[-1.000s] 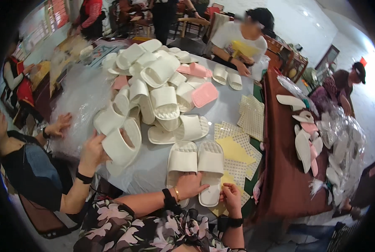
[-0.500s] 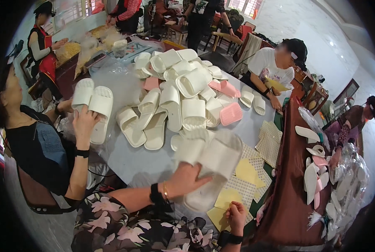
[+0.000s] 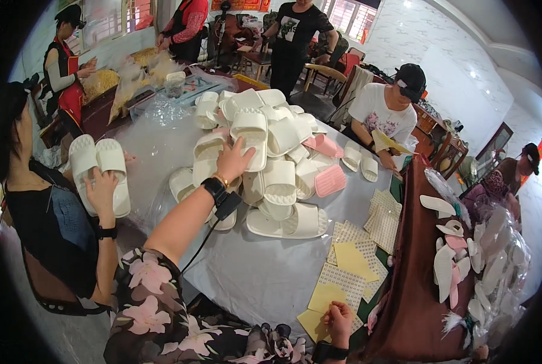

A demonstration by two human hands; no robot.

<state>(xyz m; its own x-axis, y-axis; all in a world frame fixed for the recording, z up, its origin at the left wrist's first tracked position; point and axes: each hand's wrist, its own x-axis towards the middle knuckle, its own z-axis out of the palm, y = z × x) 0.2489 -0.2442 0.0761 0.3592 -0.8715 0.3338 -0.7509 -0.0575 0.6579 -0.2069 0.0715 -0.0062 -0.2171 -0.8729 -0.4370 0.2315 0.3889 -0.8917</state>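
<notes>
My left hand (image 3: 234,161), a dark band on its wrist, reaches to the pile of slippers. Its fingers close on a pair of white slippers, one slipper (image 3: 250,128) to its upper right and its mate (image 3: 209,156) at its left. Close to my body, my right hand (image 3: 339,318) is held with curled, pinched fingers above the yellow sheets (image 3: 326,297); anything between the fingertips is too small to make out. A single white slipper (image 3: 289,222) lies sideways at the pile's near edge. Pink slippers (image 3: 329,181) show at the pile's right side.
White label sheets (image 3: 385,212) lie right of the pile on the grey tabletop (image 3: 246,273). Clear plastic (image 3: 155,145) spreads at the left. A co-worker at left holds a white slipper pair (image 3: 101,170). Another person sits across. Bagged slippers (image 3: 495,267) rest at far right.
My left hand has moved up and left to the pile with the slipper pair. The left co-worker's slippers shifted left. My right hand is nearly still.
</notes>
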